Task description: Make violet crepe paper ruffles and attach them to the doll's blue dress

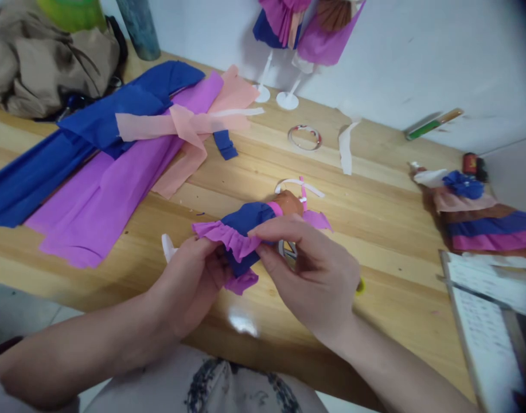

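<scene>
A small crepe-paper doll dress, blue with a pink band and a brown top, lies sideways between my hands above the table. My left hand is closed around its skirt end from below, thumb on the gathered purple ruffle. With thumb and forefinger, my right hand pinches the other end of that ruffle against the blue paper. Another bit of purple ruffle shows beneath the skirt. Behind my right hand, a roll is partly hidden. The fingers of my left hand under the dress are partly covered.
Blue, purple and peach crepe paper lie at left. A tape roll and white strip are further back. Dressed figures on white stands stand by the wall. A layered paper dress and written sheets are right.
</scene>
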`<control>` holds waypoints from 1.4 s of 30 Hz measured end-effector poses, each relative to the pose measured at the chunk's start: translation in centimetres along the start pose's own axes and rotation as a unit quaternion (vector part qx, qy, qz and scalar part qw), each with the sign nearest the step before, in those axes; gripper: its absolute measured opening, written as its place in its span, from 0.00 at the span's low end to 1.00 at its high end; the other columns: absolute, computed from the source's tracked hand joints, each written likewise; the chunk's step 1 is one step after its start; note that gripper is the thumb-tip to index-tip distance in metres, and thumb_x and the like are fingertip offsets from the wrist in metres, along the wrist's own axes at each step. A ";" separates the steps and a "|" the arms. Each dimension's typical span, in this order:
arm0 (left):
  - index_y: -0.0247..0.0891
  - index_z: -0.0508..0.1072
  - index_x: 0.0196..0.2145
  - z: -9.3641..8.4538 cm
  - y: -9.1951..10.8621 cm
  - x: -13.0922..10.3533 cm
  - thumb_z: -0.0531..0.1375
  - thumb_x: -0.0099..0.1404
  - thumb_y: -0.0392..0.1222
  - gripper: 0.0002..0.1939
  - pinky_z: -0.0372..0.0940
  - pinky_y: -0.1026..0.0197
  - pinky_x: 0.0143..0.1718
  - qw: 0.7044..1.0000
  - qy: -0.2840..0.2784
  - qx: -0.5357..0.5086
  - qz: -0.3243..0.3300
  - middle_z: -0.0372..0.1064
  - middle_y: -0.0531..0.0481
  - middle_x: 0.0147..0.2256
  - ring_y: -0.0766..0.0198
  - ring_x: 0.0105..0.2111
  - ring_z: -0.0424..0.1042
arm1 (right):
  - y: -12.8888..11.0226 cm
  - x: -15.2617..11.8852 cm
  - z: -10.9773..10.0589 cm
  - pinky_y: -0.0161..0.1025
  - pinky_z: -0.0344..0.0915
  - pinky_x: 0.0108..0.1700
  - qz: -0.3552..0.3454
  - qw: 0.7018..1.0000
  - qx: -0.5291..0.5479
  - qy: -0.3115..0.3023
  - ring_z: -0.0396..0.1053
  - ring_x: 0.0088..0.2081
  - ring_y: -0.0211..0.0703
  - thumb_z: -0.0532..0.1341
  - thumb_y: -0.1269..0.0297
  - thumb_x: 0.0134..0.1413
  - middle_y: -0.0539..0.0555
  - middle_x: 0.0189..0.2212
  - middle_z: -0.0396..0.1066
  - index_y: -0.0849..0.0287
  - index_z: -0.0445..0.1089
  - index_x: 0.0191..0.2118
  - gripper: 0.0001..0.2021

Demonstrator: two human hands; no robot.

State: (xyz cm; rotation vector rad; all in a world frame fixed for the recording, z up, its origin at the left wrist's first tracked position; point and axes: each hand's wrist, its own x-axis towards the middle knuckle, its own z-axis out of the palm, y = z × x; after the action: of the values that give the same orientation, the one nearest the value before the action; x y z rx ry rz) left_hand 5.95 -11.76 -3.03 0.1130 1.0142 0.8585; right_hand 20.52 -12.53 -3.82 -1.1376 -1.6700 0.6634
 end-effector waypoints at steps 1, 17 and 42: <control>0.34 0.74 0.28 -0.2 -0.1 -0.1 0.56 0.63 0.32 0.08 0.70 0.66 0.26 1.000 -0.006 0.002 0.001 0.71 0.49 0.27 0.66 0.27 0.69 | 0.0 -0.2 0.0 0.41 0.70 0.35 -0.006 1.000 -0.004 -0.001 0.73 0.32 0.42 0.62 0.80 0.54 0.50 0.31 0.76 0.54 0.73 0.36 0.12; 0.36 0.73 0.27 0.4 0.0 -0.7 0.55 0.65 0.32 0.11 0.68 0.67 0.31 0.999 -0.036 0.012 0.014 0.68 0.51 0.28 0.68 0.28 0.65 | -0.1 -2.0 0.3 0.42 0.72 0.35 -0.081 0.993 -0.080 -0.011 0.74 0.33 0.45 0.58 0.81 0.54 0.53 0.29 0.77 0.55 0.74 0.37 0.13; 0.35 0.76 0.30 -0.2 -0.6 -1.5 0.64 0.58 0.35 0.01 0.67 0.68 0.31 0.996 0.043 0.065 0.047 0.71 0.51 0.29 0.68 0.29 0.68 | -0.9 -0.6 -0.6 0.42 0.68 0.32 -0.019 0.999 -0.018 -0.026 0.71 0.31 0.43 0.59 0.82 0.50 0.52 0.29 0.72 0.54 0.72 0.35 0.14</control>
State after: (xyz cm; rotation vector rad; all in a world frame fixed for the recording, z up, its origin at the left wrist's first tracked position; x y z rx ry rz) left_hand 5.77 -13.18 -2.36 0.2363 1.1530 0.8882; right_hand 20.80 -13.50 -3.15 -1.1204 -1.7501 0.6468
